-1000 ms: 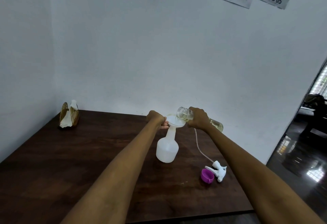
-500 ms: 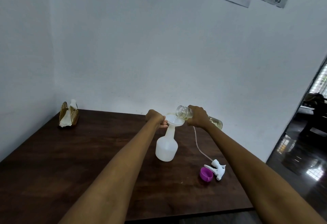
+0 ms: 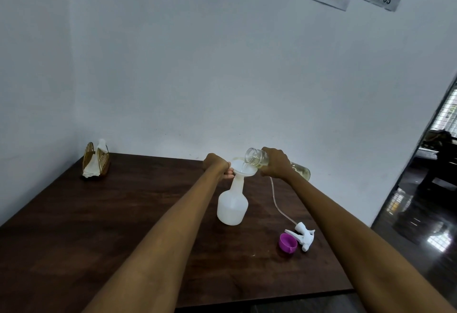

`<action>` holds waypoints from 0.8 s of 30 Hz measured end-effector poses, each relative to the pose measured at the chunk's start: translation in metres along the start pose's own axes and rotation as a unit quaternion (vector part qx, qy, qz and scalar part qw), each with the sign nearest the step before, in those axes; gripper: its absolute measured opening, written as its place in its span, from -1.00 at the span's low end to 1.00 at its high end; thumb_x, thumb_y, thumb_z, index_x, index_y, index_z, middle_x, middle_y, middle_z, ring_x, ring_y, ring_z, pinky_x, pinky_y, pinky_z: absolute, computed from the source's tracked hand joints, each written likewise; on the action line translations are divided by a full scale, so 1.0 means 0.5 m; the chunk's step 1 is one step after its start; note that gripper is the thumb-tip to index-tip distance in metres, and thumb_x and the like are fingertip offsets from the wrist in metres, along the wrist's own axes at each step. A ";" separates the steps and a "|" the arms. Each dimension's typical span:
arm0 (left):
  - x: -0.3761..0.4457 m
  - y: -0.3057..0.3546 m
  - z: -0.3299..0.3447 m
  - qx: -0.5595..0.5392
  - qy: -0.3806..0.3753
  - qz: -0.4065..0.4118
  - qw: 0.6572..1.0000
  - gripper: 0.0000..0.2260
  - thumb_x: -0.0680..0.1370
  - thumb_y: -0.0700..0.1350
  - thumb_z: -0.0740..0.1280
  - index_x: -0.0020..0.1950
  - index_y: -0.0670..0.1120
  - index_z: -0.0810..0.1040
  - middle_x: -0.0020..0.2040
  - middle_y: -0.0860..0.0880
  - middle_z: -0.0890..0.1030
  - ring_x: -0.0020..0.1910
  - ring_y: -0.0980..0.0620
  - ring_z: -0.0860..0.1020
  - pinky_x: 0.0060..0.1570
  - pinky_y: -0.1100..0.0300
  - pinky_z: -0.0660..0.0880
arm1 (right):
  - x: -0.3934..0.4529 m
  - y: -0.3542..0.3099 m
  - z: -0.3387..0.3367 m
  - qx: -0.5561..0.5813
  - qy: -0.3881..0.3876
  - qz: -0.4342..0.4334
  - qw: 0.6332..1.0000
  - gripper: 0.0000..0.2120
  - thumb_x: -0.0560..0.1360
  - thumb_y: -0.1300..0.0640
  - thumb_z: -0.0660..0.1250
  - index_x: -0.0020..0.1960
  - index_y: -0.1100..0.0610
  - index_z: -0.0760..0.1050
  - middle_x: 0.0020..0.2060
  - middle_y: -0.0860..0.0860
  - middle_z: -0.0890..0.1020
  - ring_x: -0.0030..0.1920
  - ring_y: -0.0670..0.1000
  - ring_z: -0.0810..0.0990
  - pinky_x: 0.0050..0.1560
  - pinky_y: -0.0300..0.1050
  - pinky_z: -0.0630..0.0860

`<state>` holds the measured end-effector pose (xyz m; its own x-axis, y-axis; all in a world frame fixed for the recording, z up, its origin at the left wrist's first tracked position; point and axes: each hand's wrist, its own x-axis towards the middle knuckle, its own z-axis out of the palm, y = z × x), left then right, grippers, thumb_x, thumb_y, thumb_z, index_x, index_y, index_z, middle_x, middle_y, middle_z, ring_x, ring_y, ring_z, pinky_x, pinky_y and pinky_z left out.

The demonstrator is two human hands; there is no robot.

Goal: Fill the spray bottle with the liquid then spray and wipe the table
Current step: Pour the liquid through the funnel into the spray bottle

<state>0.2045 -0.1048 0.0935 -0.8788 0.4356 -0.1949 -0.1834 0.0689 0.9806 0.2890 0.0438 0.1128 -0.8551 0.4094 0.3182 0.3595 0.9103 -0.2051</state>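
Note:
A white translucent spray bottle [image 3: 232, 205] stands upright on the dark wooden table [image 3: 99, 226], with a white funnel [image 3: 241, 168] set in its neck. My left hand [image 3: 217, 163] pinches the funnel's left rim. My right hand [image 3: 275, 161] grips a clear bottle [image 3: 256, 157] of pale yellow liquid, tipped nearly level with its open mouth over the funnel. A thin stream runs into the funnel. The white trigger spray head [image 3: 304, 236] with its thin tube [image 3: 277, 201] lies on the table to the right.
A purple cap [image 3: 287, 243] lies beside the spray head. A wooden holder with white napkins [image 3: 95, 161] stands at the far left corner by the wall. The table's right edge borders a doorway [image 3: 425, 189] with a shiny floor.
The clear bottle has stayed tipped over the funnel with little shift. Both hands keep their holds.

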 end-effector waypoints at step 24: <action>0.009 -0.006 0.002 -0.012 0.023 0.013 1.000 -0.74 0.53 -0.42 0.28 -0.35 -0.25 0.40 -0.41 -0.17 0.45 -0.65 0.07 0.47 -0.69 0.24 0.47 | 0.006 0.015 0.007 -0.022 0.015 0.036 0.999 -0.63 0.28 0.23 0.42 0.07 0.20 0.47 -0.05 0.13 0.63 0.02 0.20 0.57 -0.11 -0.15 0.30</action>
<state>0.2015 -0.1023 0.0896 -0.9023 0.3956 -0.1715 -0.1713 0.0361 0.9846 0.2879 0.0517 0.1088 -0.8156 0.4745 0.3310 0.4356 0.8802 -0.1883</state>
